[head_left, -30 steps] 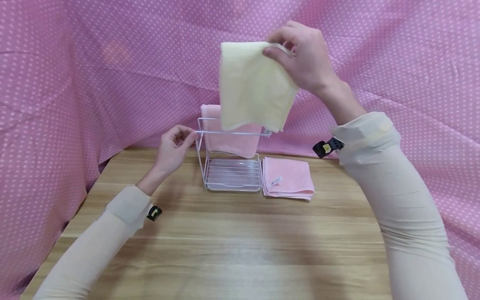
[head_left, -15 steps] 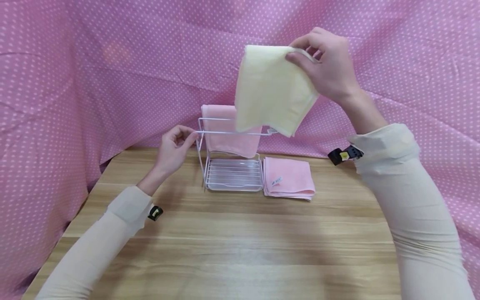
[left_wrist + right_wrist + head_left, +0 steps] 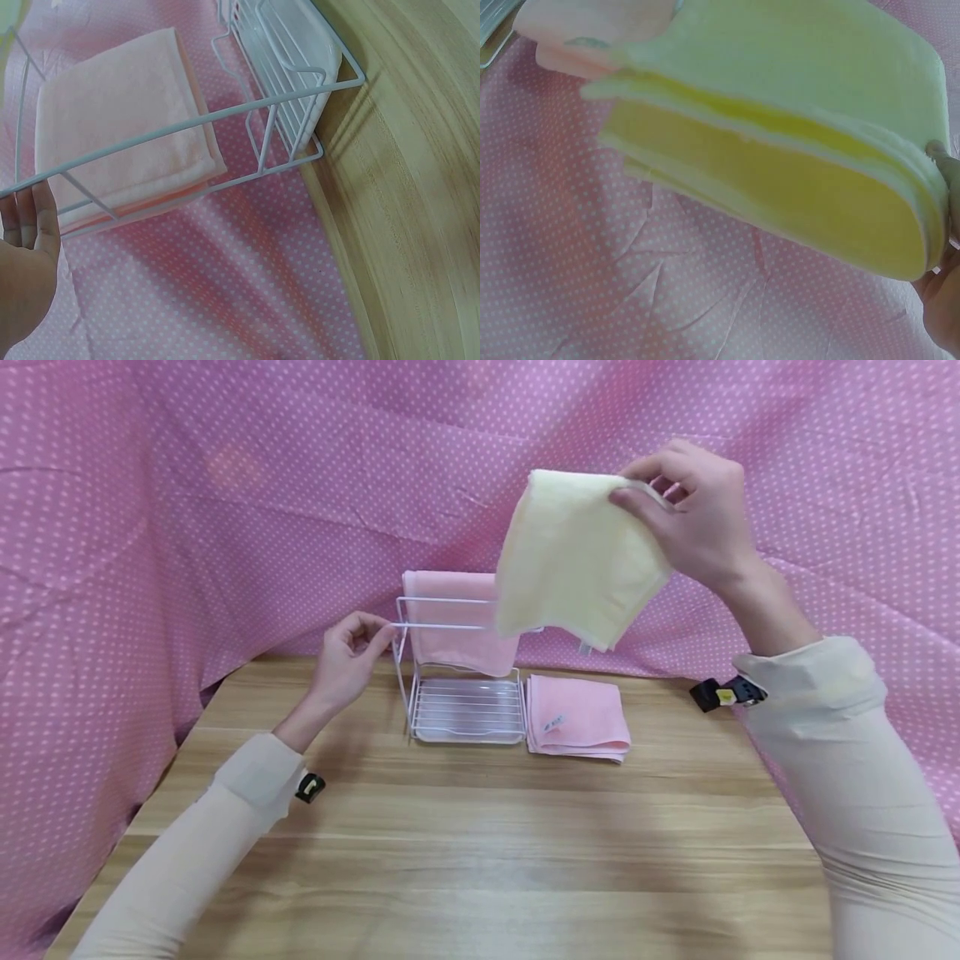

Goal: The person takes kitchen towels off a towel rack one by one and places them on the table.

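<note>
A folded pale yellow towel [image 3: 577, 556] hangs in the air from my right hand [image 3: 697, 510], which pinches its top edge between thumb and fingers. In the right wrist view the towel [image 3: 795, 82] shows its folded layers. My left hand [image 3: 348, 656] pinches the front upper bar of a white wire rack [image 3: 442, 626] at its left end. A pink towel [image 3: 450, 589] hangs over the rack's back bar; the left wrist view shows this towel [image 3: 120, 105] behind the wires. The yellow towel covers the right ends of the rack's bars in the head view.
A folded pink towel [image 3: 577, 710] with a small tag lies on the wooden table [image 3: 465, 852], right of the rack. A white tray [image 3: 468, 737] sits under the rack's lower wires. Pink dotted cloth [image 3: 285, 510] stands behind and at the sides.
My right hand has carried the yellow towel to the right and down, away from above the rack. The left hand stays on the rack's bar, and the rack has hardly moved.
</note>
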Demonstrator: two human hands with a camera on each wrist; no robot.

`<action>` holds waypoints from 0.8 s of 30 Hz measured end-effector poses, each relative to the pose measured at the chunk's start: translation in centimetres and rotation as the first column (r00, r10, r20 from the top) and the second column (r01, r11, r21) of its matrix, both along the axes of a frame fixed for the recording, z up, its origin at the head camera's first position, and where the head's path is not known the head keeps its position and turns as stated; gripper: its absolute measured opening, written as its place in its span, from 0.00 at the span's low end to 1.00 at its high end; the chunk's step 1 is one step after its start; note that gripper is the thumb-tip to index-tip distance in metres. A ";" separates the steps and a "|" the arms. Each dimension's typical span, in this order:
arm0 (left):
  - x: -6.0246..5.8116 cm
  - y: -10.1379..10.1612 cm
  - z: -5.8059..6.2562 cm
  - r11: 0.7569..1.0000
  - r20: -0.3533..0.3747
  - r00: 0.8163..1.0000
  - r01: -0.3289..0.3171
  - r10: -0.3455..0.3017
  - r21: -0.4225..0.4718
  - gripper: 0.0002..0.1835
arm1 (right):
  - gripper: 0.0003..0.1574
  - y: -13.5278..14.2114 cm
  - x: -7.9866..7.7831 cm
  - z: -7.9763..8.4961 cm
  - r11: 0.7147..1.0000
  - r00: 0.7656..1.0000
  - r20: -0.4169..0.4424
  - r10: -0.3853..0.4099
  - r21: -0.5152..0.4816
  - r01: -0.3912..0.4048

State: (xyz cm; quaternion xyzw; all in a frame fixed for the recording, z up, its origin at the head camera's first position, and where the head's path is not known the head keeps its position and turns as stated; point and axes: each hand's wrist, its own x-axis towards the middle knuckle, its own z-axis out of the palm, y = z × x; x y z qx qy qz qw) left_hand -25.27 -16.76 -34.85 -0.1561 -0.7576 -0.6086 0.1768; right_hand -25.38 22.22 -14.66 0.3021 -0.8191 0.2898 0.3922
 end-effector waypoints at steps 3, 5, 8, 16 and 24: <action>0.0 0.0 0.0 1.000 0.004 1.000 -0.002 0.002 -0.002 0.13 | 0.10 0.8 0.4 -0.3 1.000 1.000 -0.021 0.008 0.001 -0.008; 0.0 -0.1 -0.1 1.000 0.006 1.000 -0.004 0.004 -0.007 0.13 | 0.10 1.2 0.7 -0.5 1.000 1.000 -0.028 0.007 -0.001 -0.007; -0.1 -0.1 -0.1 1.000 0.004 1.000 -0.009 0.009 -0.012 0.13 | 0.09 1.8 1.2 -0.8 1.000 1.000 -0.030 -0.001 -0.005 0.001; -0.2 0.0 -0.1 1.000 -0.011 1.000 0.007 -0.007 0.021 0.12 | 0.07 3.2 2.7 -1.6 0.999 0.999 -0.019 -0.030 0.021 0.030; -0.3 -0.1 -0.2 0.999 -0.011 1.000 0.015 -0.015 0.044 0.11 | 0.07 4.1 3.9 -2.6 0.998 0.999 0.002 -0.035 0.048 0.035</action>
